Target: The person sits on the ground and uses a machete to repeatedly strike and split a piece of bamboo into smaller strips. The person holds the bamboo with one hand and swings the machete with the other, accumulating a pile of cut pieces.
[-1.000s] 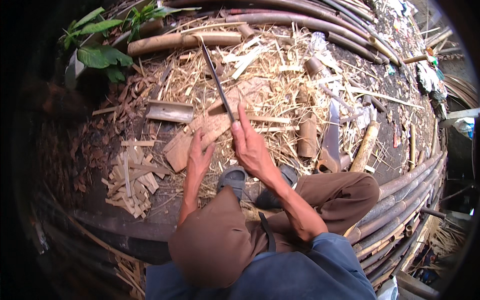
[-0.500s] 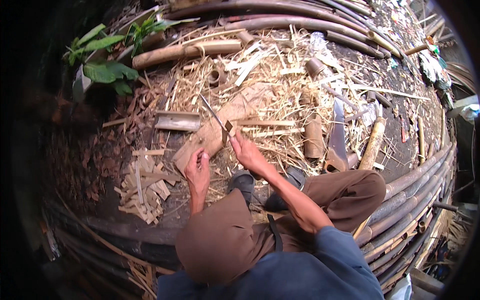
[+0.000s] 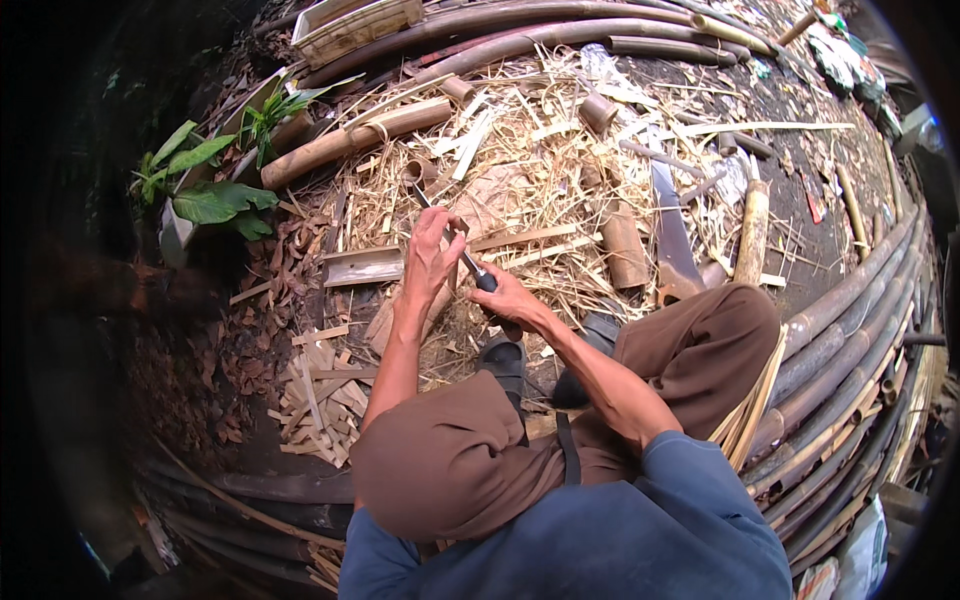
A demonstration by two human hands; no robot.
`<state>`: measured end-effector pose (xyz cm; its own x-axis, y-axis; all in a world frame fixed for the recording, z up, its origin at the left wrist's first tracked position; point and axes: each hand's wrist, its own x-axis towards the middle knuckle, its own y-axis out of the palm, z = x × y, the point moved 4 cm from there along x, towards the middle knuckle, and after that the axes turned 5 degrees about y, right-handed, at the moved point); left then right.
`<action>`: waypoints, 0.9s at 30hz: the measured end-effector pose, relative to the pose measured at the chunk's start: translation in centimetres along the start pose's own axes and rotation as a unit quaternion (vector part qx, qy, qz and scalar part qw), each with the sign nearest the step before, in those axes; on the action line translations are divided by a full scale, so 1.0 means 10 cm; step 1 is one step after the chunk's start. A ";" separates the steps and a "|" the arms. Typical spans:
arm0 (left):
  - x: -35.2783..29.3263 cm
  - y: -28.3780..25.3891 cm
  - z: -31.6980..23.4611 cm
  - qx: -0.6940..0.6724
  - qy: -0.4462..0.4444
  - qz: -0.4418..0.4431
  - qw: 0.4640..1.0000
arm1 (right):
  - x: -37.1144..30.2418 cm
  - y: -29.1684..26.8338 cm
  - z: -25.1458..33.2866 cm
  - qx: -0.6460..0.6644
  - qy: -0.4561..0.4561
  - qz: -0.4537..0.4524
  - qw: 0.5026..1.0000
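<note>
My right hand [image 3: 512, 301] is closed round the dark handle of a knife [image 3: 485, 279]. Its narrow blade slants up and to the left, past my left hand. My left hand [image 3: 430, 255] is raised beside the blade, fingers bent and pinched together on a small brown bamboo piece [image 3: 457, 225], mostly covered by the fingers. Below both hands lies a flat wooden board [image 3: 490, 200], partly strewn with shavings. A half-round bamboo length [image 3: 363, 267] rests left of my left hand. Split bamboo slats [image 3: 322, 400] are heaped near my left knee.
A handsaw [image 3: 673, 225] lies to the right among pale shavings [image 3: 545, 200], beside a bamboo section [image 3: 625, 245]. Bamboo poles [image 3: 850, 340] are stacked along the right, with more across the back. A pale crate [image 3: 355, 30] and a leafy plant [image 3: 215, 200] stand at the far left.
My left hand has moved up and forward from above the board to the knife blade, fingers now on the small bamboo piece. The right hand still holds the knife. The view has shifted slightly.
</note>
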<state>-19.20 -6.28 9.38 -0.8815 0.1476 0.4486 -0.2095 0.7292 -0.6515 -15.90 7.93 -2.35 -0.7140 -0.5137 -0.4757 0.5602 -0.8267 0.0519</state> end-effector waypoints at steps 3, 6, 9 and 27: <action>0.03 0.06 0.05 -0.048 -0.034 0.053 0.997 | 0.01 -0.06 0.03 -0.027 -0.034 -0.013 0.999; 0.12 0.05 0.04 -0.019 -0.039 0.100 0.994 | 0.08 -0.21 0.07 -0.101 -0.034 -0.020 0.994; 0.24 0.20 0.04 0.012 -0.016 0.148 0.989 | 0.17 -0.38 -0.06 -0.135 -0.025 -0.053 0.989; 0.52 0.51 0.04 0.052 0.012 0.158 0.986 | 0.19 -0.66 -0.04 -0.166 0.013 -0.022 0.986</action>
<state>-25.07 -2.10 8.17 -0.8992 0.3735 0.2277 0.0304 0.5726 -0.8193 -20.79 12.47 -3.98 -0.7324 -0.4683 -0.4943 0.6378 -0.7259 -0.2575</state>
